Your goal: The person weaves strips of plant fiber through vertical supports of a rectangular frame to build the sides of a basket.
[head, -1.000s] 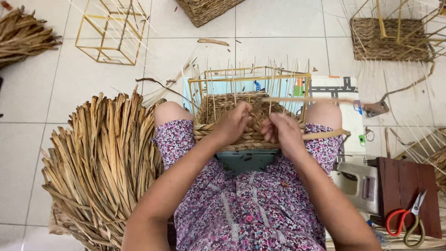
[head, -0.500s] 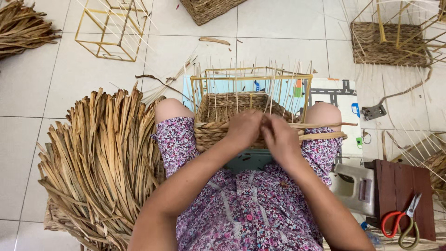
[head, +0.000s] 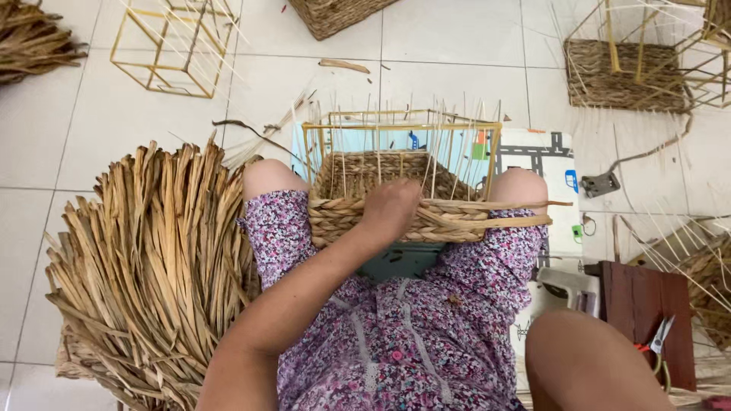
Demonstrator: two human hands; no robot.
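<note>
A half-woven basket (head: 358, 217) sits between my knees, with a yellow wire frame (head: 400, 125) and thin upright sticks rising from it. My left hand (head: 390, 207) lies on the near wall, its fingers curled over the rim and the braided strands. Two loose flat strands (head: 510, 221) run from under that hand out to the right, across my right knee. Only my right arm (head: 594, 365) shows, bent at the bottom right; its hand is out of view.
A big bundle of dried leaf strips (head: 145, 274) lies at my left. An empty wire frame (head: 164, 46) stands at the far left and other part-woven baskets (head: 624, 72) at the far right. Red-handled scissors (head: 659, 342) rest on a dark wooden box (head: 647, 304) at my right.
Both hands were working together at the basket's near wall. My right hand has since pulled back out of view, and the left hand stays alone on the rim.
</note>
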